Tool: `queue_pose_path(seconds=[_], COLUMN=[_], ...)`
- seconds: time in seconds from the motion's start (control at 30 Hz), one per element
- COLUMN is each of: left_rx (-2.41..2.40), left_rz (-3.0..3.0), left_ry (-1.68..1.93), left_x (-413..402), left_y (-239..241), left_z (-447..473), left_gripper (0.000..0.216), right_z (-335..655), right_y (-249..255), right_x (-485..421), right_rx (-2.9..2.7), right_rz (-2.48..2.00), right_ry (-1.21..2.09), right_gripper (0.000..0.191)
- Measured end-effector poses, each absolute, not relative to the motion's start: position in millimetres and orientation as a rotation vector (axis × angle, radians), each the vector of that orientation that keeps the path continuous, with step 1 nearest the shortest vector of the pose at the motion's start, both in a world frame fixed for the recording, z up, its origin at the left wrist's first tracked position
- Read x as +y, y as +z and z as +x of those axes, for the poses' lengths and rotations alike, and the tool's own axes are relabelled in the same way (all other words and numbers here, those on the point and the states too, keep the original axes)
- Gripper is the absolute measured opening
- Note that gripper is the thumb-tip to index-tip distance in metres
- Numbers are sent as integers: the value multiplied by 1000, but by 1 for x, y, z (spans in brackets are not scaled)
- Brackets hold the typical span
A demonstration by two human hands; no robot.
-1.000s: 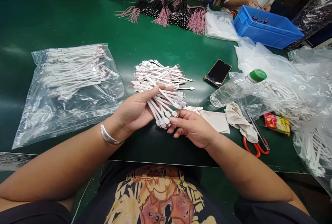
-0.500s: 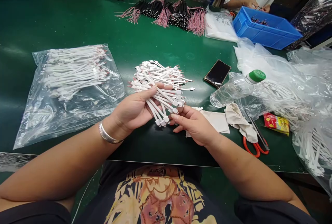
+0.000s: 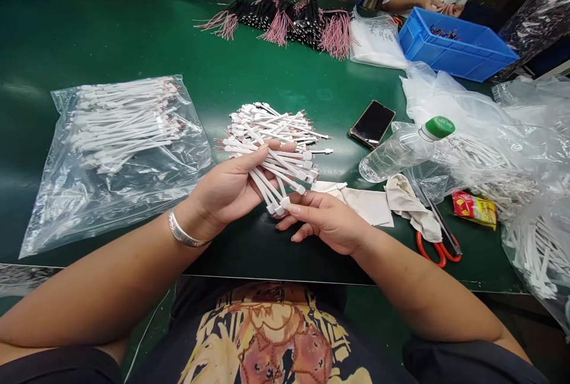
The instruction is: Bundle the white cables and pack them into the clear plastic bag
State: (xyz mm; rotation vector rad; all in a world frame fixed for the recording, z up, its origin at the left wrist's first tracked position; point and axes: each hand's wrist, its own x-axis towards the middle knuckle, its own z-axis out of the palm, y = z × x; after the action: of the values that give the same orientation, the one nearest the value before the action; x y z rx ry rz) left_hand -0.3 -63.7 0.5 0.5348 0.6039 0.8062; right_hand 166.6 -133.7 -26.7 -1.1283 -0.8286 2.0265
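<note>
My left hand point(image 3: 225, 193) is closed around a fanned bunch of short white cables point(image 3: 285, 165), thumb on top, with their white plug ends pointing right and down. At the lower plugs, my right hand point(image 3: 333, 222) pinches one white connector point(image 3: 284, 202) between thumb and forefinger, its other fingers loosely curled below. Just beyond the bunch lies a loose pile of the same cables point(image 3: 262, 118) with reddish wire tips. To the left, a clear plastic bag point(image 3: 178, 164) has rows of similar cables on it or in it; I cannot tell which.
Right of the pile are a phone point(image 3: 372, 124), a green-capped bottle point(image 3: 396, 155), folded cloth point(image 3: 369, 206), red-handled scissors point(image 3: 439, 251) and a red-yellow packet point(image 3: 474, 210). Bags of cables point(image 3: 538, 253) crowd the right edge. A blue bin point(image 3: 458, 45) stands near another person's hands point(image 3: 440, 5).
My right hand has shifted slightly left and down, from the upper plugs to the lower cluster. My left hand keeps its grip on the bunch. The view has shifted slightly.
</note>
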Motion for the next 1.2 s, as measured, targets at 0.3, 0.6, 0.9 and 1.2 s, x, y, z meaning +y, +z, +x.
queue_pose_path(seconds=[0.3,0.6,0.9,1.2], left_rx=[647,668,631,648], left_rz=[546,534,512,484], left_ry=[795,782,834,831], left_x=[-64,-62,-63,-62], left_y=[4,3,1,-1], left_z=[1,1,2,3], left_gripper=[26,26,27,22], right_z=[167,170,165,160], right_y=[-27,-26,-28,-30], right_x=[-132,-132,-134,-138], right_rx=[-856,-894,-903,-1010], right_rz=[-1205,-1254,-1267,-1288], right_ry=[1930,1874,1819,1881], right_gripper=[26,25,30,32])
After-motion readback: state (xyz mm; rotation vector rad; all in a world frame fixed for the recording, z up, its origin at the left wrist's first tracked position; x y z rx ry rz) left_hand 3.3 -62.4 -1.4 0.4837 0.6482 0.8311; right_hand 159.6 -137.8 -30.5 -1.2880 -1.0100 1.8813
